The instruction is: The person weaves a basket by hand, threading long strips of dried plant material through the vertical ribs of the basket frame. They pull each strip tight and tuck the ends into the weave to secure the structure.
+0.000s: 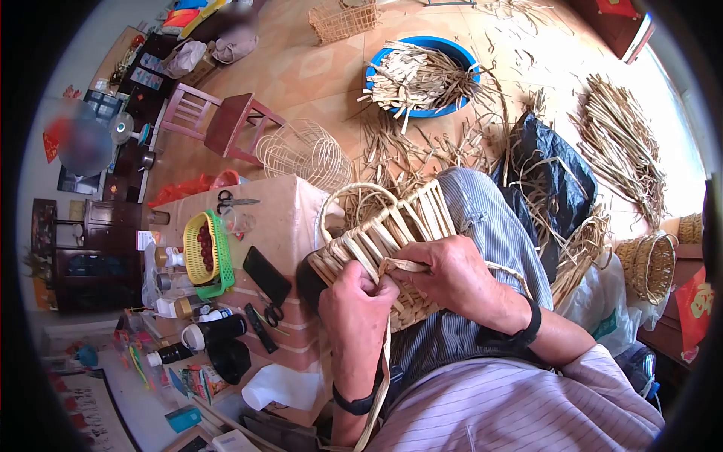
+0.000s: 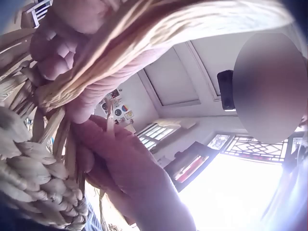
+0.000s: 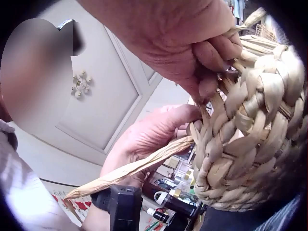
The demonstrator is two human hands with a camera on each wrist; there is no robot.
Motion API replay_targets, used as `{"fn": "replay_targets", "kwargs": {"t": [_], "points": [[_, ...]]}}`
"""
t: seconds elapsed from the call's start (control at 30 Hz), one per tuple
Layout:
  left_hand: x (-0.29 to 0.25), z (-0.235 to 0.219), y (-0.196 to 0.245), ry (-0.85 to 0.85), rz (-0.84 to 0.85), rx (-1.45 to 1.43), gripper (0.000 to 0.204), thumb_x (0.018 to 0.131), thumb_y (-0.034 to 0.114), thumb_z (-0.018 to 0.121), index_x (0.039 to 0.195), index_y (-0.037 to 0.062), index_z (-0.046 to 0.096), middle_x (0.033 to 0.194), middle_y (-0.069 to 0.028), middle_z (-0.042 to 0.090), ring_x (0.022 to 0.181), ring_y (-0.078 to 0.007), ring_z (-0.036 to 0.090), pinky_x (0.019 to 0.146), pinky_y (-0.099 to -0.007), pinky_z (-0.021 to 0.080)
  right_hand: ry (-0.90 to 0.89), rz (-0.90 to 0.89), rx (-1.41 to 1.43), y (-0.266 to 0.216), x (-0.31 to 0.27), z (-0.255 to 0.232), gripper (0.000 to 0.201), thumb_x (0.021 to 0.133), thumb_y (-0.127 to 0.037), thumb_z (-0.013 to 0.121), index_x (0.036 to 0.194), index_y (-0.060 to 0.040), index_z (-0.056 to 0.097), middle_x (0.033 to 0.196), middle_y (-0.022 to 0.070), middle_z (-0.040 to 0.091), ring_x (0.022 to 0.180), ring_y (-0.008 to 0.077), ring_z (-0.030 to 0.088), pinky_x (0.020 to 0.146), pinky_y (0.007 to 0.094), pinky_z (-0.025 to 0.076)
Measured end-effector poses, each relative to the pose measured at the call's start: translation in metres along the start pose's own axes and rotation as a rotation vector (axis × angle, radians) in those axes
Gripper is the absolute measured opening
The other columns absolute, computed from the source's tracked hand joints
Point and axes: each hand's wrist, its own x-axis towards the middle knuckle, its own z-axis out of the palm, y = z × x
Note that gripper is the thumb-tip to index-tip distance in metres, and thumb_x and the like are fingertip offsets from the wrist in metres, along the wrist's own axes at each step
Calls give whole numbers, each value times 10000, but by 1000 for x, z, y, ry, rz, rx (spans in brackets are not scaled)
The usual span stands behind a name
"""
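A half-woven straw basket with a looped handle lies tilted on the person's lap. Its braided wall shows close up in the right wrist view, and upright stakes stick out past the woven part. At the edge of the weave, the left hand pinches a straw strand, whose long tail runs back toward the body. Beside it, the right hand pinches a folded flat strand between thumb and fingers. Both sets of fingertips are close together, partly hidden behind the knuckles.
On the left, a cloth-covered table bears scissors, a yellow basket, a phone and bottles. A blue tub of straw, a wire frame and a black plastic bag stand on the floor, with a straw bundle farther right.
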Motion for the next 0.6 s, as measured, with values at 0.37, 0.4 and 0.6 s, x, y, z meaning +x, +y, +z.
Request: {"fn": "replay_targets", "kwargs": {"t": [0.37, 0.4, 0.6], "points": [[-5, -9, -9, -179, -144, -557, 253, 1082, 148, 747, 944, -65, 739, 750, -19, 711, 604, -50, 582, 556, -255, 463, -162, -172, -172, -9, 20, -12, 168, 911, -124, 777, 1030, -33, 701, 724, 199, 719, 711, 418, 762, 631, 514, 585], [-5, -8, -10, -180, -141, -550, 255, 1081, 148, 748, 940, -64, 734, 746, -18, 709, 599, -49, 579, 554, -256, 461, -177, -169, -177, -11, 23, -13, 162, 920, -136, 772, 1002, -20, 693, 738, 202, 724, 735, 428, 766, 650, 517, 592], [-5, -9, -13, -173, -139, -567, 259, 1080, 147, 741, 934, -66, 719, 731, -25, 695, 577, -57, 577, 545, -264, 455, -231, -170, -127, 2, 32, -7, 184, 963, -187, 740, 1006, -14, 698, 768, 214, 737, 771, 441, 768, 681, 531, 601]]}}
